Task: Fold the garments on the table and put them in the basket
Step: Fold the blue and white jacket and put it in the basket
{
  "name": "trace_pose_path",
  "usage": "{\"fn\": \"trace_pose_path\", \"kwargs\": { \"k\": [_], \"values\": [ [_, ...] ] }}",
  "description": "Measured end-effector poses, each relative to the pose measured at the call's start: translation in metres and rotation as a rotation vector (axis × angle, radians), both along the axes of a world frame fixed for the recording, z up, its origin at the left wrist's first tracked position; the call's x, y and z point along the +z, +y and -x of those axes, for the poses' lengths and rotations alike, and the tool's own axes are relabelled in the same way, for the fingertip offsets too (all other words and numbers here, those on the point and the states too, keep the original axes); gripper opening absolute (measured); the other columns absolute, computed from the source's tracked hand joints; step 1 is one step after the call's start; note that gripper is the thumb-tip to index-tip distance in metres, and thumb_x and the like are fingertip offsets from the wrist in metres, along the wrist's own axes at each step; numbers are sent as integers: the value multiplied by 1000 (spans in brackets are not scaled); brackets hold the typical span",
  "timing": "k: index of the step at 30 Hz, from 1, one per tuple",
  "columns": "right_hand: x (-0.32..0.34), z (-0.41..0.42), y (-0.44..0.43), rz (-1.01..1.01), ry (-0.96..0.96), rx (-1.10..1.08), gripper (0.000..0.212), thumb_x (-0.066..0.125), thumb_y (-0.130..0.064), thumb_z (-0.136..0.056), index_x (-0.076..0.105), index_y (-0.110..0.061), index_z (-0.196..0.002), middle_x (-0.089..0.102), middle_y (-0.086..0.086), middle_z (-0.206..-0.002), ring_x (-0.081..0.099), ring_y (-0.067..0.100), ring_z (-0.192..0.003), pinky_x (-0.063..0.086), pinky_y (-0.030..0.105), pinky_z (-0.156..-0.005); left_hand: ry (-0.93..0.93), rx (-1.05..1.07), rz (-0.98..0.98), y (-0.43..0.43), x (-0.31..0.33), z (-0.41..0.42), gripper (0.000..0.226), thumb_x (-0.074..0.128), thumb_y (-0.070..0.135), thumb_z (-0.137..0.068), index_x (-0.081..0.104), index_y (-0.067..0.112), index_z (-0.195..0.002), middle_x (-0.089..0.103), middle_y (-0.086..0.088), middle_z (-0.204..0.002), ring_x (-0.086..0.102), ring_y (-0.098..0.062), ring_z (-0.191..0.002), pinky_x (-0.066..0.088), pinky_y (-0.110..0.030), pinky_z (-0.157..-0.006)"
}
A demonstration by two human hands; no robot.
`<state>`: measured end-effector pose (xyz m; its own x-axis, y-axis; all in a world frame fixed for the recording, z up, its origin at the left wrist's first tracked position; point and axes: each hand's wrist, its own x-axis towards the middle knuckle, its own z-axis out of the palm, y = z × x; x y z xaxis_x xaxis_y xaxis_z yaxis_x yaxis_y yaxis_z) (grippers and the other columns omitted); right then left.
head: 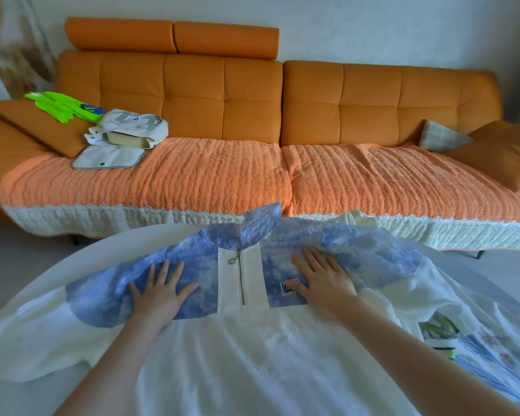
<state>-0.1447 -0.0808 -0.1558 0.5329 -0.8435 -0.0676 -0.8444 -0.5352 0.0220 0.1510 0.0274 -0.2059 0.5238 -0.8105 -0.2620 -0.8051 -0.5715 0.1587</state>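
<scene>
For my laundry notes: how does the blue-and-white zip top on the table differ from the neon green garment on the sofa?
The zip top is blue and white; the neon green garment is mostly green. The zip top lies spread on the table, pressed by the left hand and right hand; the neon green garment lies untouched on an orange cushion. Neither is in a basket.
</scene>
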Motion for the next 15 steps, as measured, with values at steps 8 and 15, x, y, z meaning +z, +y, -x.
{"fn": "trace_pose_path", "kwargs": {
  "k": [8, 15],
  "values": [
    [46, 35, -10, 246, -570, -17, 36, 39, -18, -98, 53, -14, -131, 48, 5, -138, 40, 26, -129, 31, 39, -105, -123, -109, 204, 3, 0, 35, 59, 17, 49, -99, -2, 28, -150, -11, 0, -158, -14, -20, -145, -3, -53, -113],
    [43, 122, -50, -82, -683, -480, 40, 47, 8, -88, 58, -6, -124, 54, 19, -127, 52, 35, -113, 38, 30, -84, 30, -99, 411, 2, 3, 52, 52, 27, 42, -99, 23, 24, -148, 4, -2, -159, 1, -21, -146, 8, -51, -115]
  ]
}}
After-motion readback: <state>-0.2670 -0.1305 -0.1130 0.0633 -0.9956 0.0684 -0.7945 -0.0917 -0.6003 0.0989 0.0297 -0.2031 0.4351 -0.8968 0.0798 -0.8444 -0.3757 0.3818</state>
